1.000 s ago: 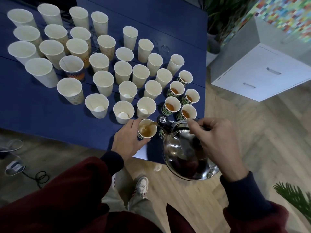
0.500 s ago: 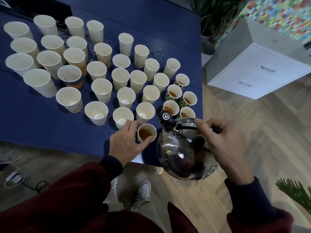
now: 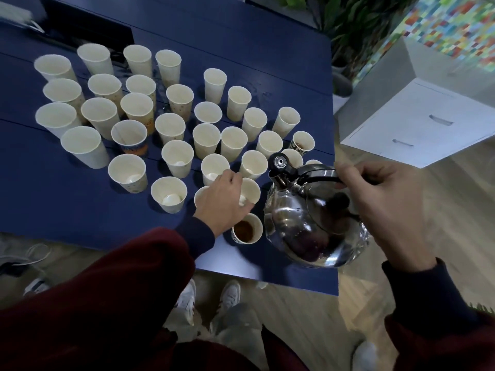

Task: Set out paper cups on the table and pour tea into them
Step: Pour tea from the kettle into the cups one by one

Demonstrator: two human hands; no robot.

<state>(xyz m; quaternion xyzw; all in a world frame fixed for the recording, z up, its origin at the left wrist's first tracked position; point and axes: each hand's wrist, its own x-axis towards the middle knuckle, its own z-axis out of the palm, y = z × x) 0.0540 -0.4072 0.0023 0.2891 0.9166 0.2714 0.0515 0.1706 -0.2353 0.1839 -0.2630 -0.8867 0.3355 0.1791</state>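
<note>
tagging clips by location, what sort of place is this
Probably an office or shared break area, though that is a guess: a white drawer cabinet stands below a multicoloured panel, and many paper cups are set out on a large blue table, as if for a group.

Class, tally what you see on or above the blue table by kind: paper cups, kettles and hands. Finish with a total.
Paper cups, at least partly in view: 33 (the kettle may hide more)
Kettle: 1
Hands: 2, the left hand and the right hand
Total: 36
</note>
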